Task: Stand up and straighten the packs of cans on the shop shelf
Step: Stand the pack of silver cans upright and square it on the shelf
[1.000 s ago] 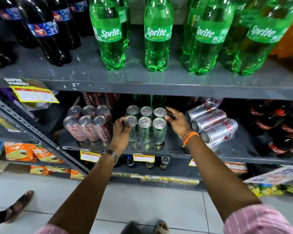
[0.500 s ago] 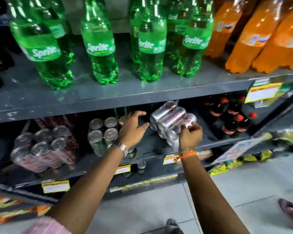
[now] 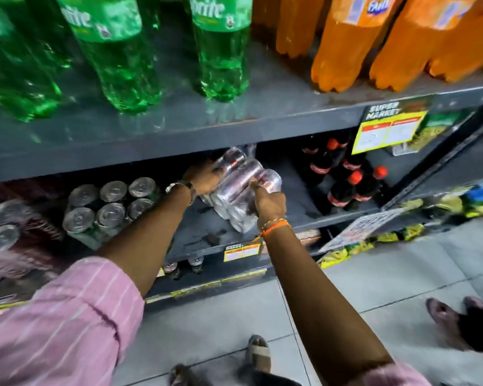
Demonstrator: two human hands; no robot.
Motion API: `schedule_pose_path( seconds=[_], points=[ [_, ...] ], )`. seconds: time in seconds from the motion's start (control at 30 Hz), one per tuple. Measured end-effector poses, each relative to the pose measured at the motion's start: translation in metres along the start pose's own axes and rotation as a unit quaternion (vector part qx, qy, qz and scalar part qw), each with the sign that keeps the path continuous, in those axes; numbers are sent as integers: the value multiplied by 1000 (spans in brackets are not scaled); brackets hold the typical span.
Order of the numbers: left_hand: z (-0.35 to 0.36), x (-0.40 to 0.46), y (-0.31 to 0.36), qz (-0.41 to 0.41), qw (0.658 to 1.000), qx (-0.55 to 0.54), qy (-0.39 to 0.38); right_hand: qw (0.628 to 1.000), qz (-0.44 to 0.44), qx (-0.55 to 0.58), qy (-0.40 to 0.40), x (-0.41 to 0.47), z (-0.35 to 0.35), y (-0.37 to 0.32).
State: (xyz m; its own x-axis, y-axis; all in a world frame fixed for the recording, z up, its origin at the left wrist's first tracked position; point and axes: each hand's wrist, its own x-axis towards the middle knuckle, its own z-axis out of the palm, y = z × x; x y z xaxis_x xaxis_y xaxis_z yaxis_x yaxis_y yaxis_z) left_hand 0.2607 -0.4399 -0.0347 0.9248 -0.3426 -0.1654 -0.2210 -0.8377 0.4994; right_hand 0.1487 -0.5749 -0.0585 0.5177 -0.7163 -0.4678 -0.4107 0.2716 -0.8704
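Observation:
A shrink-wrapped pack of silver cans [image 3: 239, 188] lies on its side, tilted, on the grey middle shelf [image 3: 201, 232]. My left hand [image 3: 204, 176] grips its upper left end. My right hand [image 3: 269, 203], with an orange thread at the wrist, grips its near right side. To the left, a pack of green cans [image 3: 109, 210] stands upright with its lids showing. Further left, a pack of red cans [image 3: 3, 229] is blurred and leans at the frame edge.
Small cola bottles [image 3: 343, 176] stand just right of the silver pack. Large green bottles [image 3: 117, 51] and orange bottles [image 3: 343, 43] fill the shelf above. Yellow price tags [image 3: 388, 129] hang from shelf edges. Another person's foot [image 3: 444, 319] is on the tiled floor at right.
The view swung right. My left hand left the green pack and reached over to the silver pack. Both hands now hold the silver pack, which looks slightly lifted at one end.

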Motion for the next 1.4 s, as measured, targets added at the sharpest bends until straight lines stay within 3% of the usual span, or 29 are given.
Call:
schedule_pose_path(
  seconds=[0.1, 0.3, 0.53, 0.67, 0.83, 1.1, 1.17, 1.3, 1.4],
  points=[
    [6, -6, -5, -95, 994, -48, -25, 996, -5, -81, -26, 16, -10, -4],
    [22, -35, -11, -168, 959, -230, 9, 978, -36, -167, -119, 41, -23, -21],
    [20, -59, -6, -116, 923, -356, 86, 960, -138, -126, -208, 52, -29, -37],
    [25, -71, -3, -102, 937, -318, 103, 934, -228, -135, -241, 55, -40, -36],
    [41, -93, -2, -82, 955, -257, 123, 910, -310, -133, -240, 51, -55, -15],
    [60, -113, 0, -70, 953, -264, 132, 918, -297, -122, -233, 47, -69, 19],
    [52, -112, 3, -91, 943, -293, 130, 923, -284, -106, -236, 43, -70, 17],
    [23, -97, 16, -96, 889, -419, 156, 946, -255, -7, -200, 30, -72, 13],
    [3, -77, 27, -76, 896, -420, 121, 965, -231, 24, -125, 15, -67, 10]
  ],
)
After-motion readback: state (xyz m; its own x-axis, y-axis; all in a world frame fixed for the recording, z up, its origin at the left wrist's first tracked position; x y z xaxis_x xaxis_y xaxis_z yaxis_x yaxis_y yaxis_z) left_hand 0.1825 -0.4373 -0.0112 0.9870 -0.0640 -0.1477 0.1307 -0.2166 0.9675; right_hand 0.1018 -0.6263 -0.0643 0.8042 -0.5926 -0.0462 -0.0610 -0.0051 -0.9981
